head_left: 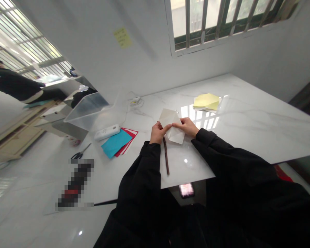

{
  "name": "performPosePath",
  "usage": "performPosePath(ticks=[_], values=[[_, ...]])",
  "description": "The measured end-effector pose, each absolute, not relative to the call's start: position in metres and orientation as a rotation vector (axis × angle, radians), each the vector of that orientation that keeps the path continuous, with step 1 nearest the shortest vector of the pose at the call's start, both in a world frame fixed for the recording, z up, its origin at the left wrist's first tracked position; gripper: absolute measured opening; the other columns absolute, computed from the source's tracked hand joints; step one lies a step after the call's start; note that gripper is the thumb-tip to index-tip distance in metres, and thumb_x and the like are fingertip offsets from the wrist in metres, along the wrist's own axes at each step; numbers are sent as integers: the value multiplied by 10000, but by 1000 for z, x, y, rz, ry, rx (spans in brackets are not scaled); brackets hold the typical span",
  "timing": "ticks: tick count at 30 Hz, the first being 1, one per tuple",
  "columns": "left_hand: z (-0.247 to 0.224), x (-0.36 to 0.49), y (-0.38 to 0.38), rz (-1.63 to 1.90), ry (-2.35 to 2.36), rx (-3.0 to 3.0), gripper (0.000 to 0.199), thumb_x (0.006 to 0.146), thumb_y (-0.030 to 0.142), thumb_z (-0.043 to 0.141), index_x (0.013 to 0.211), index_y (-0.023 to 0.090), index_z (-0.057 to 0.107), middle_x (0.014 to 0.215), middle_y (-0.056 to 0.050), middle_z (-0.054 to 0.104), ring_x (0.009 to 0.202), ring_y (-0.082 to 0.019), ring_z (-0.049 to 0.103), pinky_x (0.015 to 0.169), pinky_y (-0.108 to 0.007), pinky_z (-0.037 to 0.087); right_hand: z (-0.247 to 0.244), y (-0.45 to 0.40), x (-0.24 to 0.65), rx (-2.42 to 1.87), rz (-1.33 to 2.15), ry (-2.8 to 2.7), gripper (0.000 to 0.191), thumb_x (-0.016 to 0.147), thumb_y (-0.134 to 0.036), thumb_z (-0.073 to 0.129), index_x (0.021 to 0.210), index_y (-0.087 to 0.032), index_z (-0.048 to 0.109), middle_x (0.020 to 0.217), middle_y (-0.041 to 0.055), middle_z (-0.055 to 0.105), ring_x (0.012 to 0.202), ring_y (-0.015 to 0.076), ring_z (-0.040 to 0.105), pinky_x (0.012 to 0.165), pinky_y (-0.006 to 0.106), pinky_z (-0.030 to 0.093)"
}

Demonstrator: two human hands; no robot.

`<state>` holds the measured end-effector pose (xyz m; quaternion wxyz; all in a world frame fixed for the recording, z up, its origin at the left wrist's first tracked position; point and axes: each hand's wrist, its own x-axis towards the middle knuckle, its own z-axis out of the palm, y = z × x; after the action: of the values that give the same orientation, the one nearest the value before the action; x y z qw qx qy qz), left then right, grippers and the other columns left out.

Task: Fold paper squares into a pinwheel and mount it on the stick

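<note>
Two hands (157, 134) (189, 127) pinching creased white paper (167, 116), yellow wall note (122, 38), apparently handwritten, too blurred to read

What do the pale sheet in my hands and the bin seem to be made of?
Sheet: matte paper, most likely, judging by its creases and lack of shine. Bin: probably smooth plastic, going by its cloudy, see-through sides.

From the wearer's head, we look out above and behind the fingers (166, 128), facing forward and down along both black sleeves (139, 172). We sit near the fingers, which fall close to mid-view, yet we see widely: tabletop (248, 113) around them, a barred window (204, 20) beyond them rightward, another person (12, 82) well apart leftward.
</note>
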<state>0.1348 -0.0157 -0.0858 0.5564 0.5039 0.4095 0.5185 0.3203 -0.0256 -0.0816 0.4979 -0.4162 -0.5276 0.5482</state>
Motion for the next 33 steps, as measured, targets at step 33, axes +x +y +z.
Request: performPosePath(ticks=[33], values=[[-67, 136, -33, 1141, 1087, 1636, 369, 720, 473, 905, 911, 182, 782, 786, -60, 773, 682, -194, 727, 648, -287, 553, -87, -11, 327, -1065, 1292, -854, 325, 724, -414, 817, 848, -121, 752, 813, 85, 763, 684, 184, 676, 616, 277, 527]])
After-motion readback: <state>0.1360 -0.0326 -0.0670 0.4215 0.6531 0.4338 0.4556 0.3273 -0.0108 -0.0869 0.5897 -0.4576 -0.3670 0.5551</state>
